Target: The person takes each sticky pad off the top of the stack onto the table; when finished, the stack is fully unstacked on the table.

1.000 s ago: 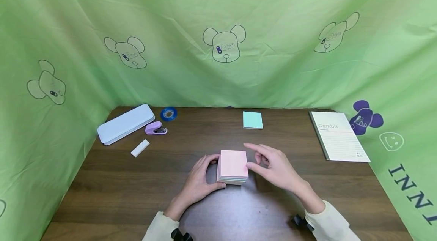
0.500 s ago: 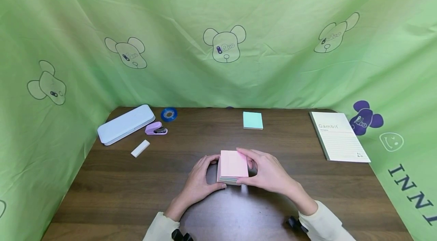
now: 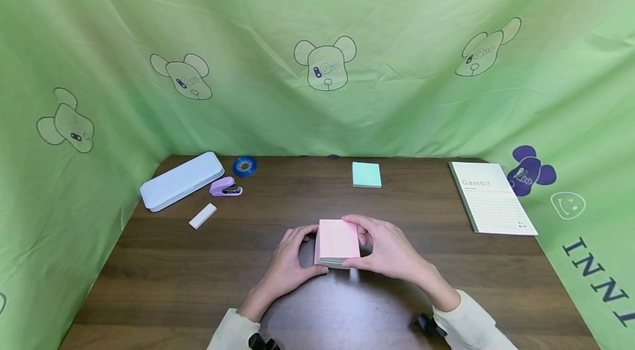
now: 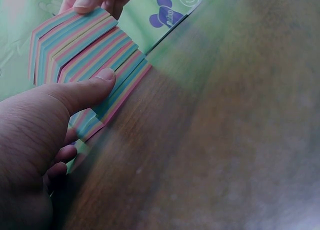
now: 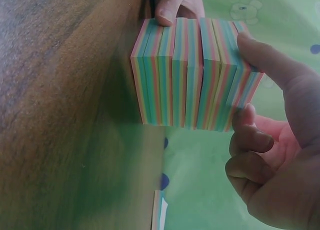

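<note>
A tall stack of sticky note pads (image 3: pixel 339 238) stands on the brown table in front of me, pink on top. Its sides show thin bands of pink, yellow, green and blue in the left wrist view, and the pads (image 5: pixel 187 90) are slightly out of line with each other. My left hand (image 3: pixel 286 263) grips the stack low down from the left, thumb on the near side and fingers on the far side. From the right, my right hand (image 3: pixel 389 248) holds the upper pads, its thumb at the near edge and index finger at the far top corner.
Behind the stack lies a turquoise sticky note pad (image 3: pixel 367 175). A white notebook (image 3: pixel 493 198) is at the right. On the left are a pale blue case (image 3: pixel 182 181), a purple stapler (image 3: pixel 225 187), a blue tape roll (image 3: pixel 245 166) and a white eraser (image 3: pixel 203 216). Green cloth (image 3: pixel 397 118) hangs behind.
My right hand has moved in from beside the stack and taken hold of its upper pads. My left hand has kept its grip, and the stack has hardly moved.
</note>
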Demonstrator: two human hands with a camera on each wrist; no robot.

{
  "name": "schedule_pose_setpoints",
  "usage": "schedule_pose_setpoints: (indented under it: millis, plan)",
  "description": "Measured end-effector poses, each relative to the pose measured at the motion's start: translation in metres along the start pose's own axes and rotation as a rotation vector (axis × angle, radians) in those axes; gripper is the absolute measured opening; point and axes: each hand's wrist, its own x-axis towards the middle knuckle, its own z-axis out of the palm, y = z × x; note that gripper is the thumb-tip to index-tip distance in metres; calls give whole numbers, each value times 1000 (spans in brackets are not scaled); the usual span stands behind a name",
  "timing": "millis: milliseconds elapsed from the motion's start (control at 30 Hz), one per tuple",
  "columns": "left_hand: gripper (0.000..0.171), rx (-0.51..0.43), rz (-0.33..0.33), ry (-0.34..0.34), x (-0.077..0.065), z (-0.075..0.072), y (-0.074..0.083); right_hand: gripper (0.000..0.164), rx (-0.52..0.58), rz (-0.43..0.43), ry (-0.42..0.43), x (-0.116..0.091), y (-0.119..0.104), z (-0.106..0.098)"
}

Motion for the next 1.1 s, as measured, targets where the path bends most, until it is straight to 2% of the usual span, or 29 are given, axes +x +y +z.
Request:
schedule_pose_setpoints:
  millis: [100,300,400,567,767,1100]
  plan:
    - [91,0,-3,1,0,0,0,76,75,-1,-12,2,1,0]
    - [92,-10,-12,-9,0,0,1,72,316,19,-52,5,9,-6]
    - [92,-13,-16,-10,0,0,1,75,361,50,-32,7,18,-15]
    - [92,-16,-27,-12,0,0,1,80,329,125,27,11,42,-36]
    - [92,-16,-38,-19,-1,-1,2,77,307,202,65,13,83,-56]
    - [92,-17,-41,-18,-1,-1,2,75,86,295,91,11,147,-70]
